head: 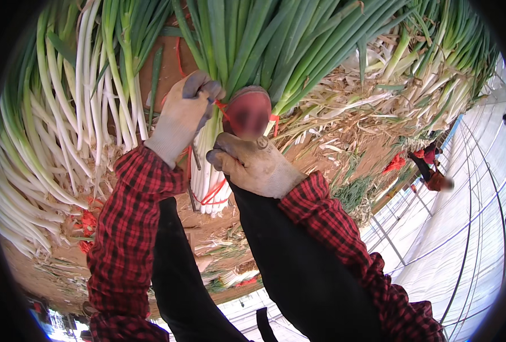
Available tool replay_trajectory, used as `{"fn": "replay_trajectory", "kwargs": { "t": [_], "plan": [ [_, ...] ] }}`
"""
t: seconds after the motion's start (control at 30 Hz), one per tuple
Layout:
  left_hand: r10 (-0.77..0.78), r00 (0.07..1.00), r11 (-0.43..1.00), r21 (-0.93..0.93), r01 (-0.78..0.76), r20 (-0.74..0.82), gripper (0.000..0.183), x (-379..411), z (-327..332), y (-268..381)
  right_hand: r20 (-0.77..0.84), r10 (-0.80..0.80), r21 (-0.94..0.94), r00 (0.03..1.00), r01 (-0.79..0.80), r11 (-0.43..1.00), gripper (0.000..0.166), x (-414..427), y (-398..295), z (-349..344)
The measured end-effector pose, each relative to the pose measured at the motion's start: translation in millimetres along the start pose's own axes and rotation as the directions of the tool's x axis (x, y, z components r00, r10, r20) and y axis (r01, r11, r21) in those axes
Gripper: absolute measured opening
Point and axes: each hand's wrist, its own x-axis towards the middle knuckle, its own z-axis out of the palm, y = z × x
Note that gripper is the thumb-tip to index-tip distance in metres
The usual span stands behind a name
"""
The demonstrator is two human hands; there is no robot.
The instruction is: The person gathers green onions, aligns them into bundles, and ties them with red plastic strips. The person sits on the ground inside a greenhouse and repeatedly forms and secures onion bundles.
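A bundle of long green onions point(212, 179) stands between my black-clad legs, white stalks low and green leaves spreading above. Red twine point(212, 194) binds its lower end. My left hand point(186, 111), in a pale glove with grey fingertips, pinches red twine at the left side of the upper stalks. Lower and to the right, my gloved right hand point(257, 164) is closed, with a bit of red twine showing at its fingers. Between the hands is a blurred, rounded red thing point(248, 113), unclear in kind, covering part of the bundle.
Loose green onions point(52, 141) lie piled at the left, near tangled red twine point(88, 222). More onions and dry husks point(342, 89) lie at the upper right. Thin metal rods point(191, 196) stand beside the bundle. Another person point(434, 173) is at the far right, by white sheeting.
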Motion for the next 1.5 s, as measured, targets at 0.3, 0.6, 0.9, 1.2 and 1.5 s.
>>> {"fn": "replay_trajectory", "kwargs": {
  "t": [0.3, 0.6, 0.9, 1.2, 1.5],
  "plan": [
    [0.854, 0.515, 0.185, 0.883, -0.432, 0.072, 0.035, 6, 40, -21, -0.108, -0.371, -0.443, 0.922, 0.29, 0.849, 0.018, -20, 15, 18],
    [0.545, 0.719, -0.2, 0.9, -0.387, 0.431, 0.029, 17, 92, 16, 0.01, -0.045, -0.343, 0.999, 0.046, 0.938, 0.02, -27, 43, 74],
    [0.255, 0.785, -0.307, 0.817, -0.488, 0.564, 0.016, 37, 98, 6, -0.234, -0.329, -0.354, 0.915, 0.234, 0.905, 0.035, -16, 18, 50],
    [0.406, 0.892, 0.907, 0.026, -0.419, 0.2, 0.037, -37, 3, -59, -0.054, 0.217, 0.488, 0.975, -0.164, 0.857, 0.031, 14, -10, -1],
    [0.592, 0.797, 0.719, 0.368, -0.59, 0.122, 0.024, -35, 51, -44, 0.147, 0.489, 0.669, 0.86, -0.451, 0.591, 0.03, 24, -35, -43]
  ]
}}
